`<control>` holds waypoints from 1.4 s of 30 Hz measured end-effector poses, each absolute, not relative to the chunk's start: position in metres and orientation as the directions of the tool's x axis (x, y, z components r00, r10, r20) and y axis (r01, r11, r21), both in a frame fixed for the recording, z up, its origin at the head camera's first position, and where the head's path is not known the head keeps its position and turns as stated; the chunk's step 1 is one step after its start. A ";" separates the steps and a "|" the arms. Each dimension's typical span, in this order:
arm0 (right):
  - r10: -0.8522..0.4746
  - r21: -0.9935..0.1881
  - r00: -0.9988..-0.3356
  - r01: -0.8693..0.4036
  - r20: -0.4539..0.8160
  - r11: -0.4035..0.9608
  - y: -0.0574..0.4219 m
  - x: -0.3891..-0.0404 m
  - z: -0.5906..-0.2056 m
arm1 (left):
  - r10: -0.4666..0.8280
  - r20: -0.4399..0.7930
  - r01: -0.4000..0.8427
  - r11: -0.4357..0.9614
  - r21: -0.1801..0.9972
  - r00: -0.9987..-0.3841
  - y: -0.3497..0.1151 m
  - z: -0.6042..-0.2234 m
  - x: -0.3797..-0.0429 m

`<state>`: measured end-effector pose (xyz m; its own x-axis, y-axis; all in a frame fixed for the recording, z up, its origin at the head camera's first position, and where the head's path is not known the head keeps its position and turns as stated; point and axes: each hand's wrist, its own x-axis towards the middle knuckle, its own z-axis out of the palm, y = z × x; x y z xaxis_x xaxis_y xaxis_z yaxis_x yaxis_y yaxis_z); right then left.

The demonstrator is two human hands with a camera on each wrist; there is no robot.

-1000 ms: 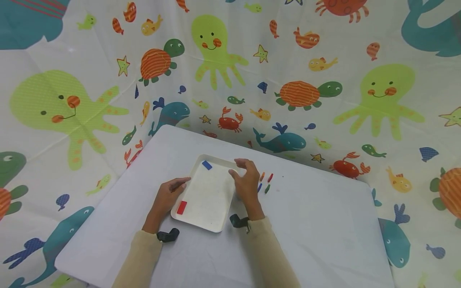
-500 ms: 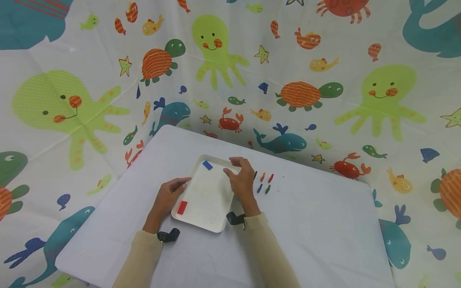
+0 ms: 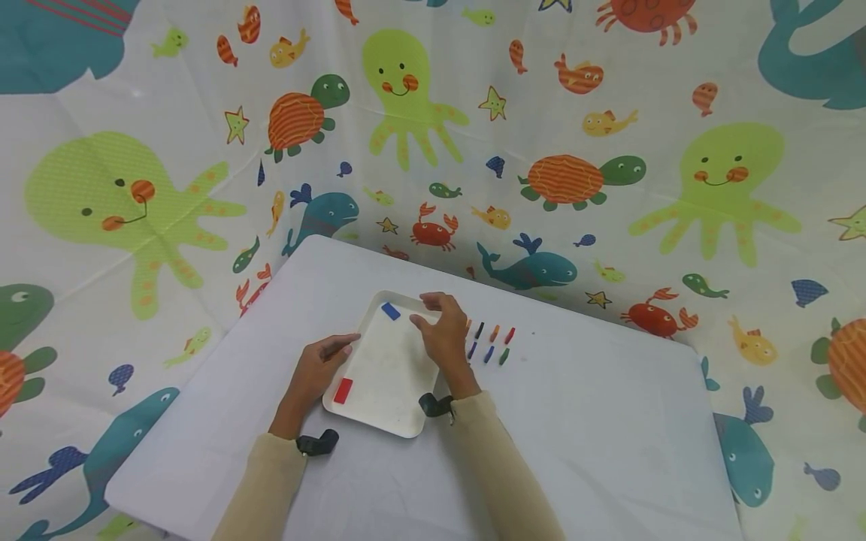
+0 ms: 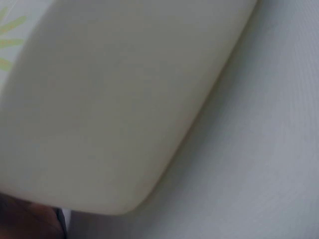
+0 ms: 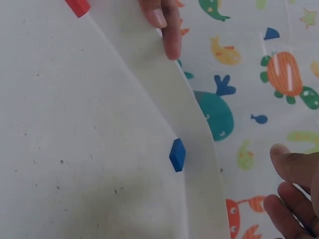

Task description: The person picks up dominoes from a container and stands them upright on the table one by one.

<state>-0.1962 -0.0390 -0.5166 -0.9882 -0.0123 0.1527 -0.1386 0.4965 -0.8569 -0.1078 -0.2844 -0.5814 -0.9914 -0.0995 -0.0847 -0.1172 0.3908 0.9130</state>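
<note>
A white tray (image 3: 389,376) lies on the table, with a blue block (image 3: 391,311) near its far left corner and a red block (image 3: 343,391) near its near left corner. My left hand (image 3: 318,368) is at the tray's left side, its fingertips right at the rim. Over the tray's right edge is my right hand (image 3: 443,334), thumb and fingers spread apart with nothing between them. In the right wrist view, the blue block (image 5: 177,155) sits against the tray wall, and the left fingers (image 5: 172,42) overlap the rim. The tray's pale outside (image 4: 109,99) fills much of the left wrist view.
Small coloured crayon-like sticks stand out in two rows right of the tray, among them a red one (image 3: 510,335) and a green one (image 3: 504,356). The right hand partly hides the rows. A sea-animal printed curtain (image 3: 433,188) hangs behind the white table (image 3: 609,421).
My right hand has moved left from beside the sticks to over the tray's right edge, uncovering more of them. The left hand, the tray and both blocks stay in place.
</note>
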 end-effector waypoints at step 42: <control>-0.184 -0.760 -0.976 -0.209 0.119 0.615 -0.088 -0.228 -0.543 | -0.078 -0.085 -0.108 0.356 0.928 -0.993 -0.285 -0.580 -0.108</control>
<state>-0.2276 -0.0878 -0.5433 -0.9757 -0.1837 0.1191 -0.2086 0.6152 -0.7603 -0.1081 -0.2855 -0.5795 -0.9933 -0.0782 -0.0853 -0.1078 0.3561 0.9282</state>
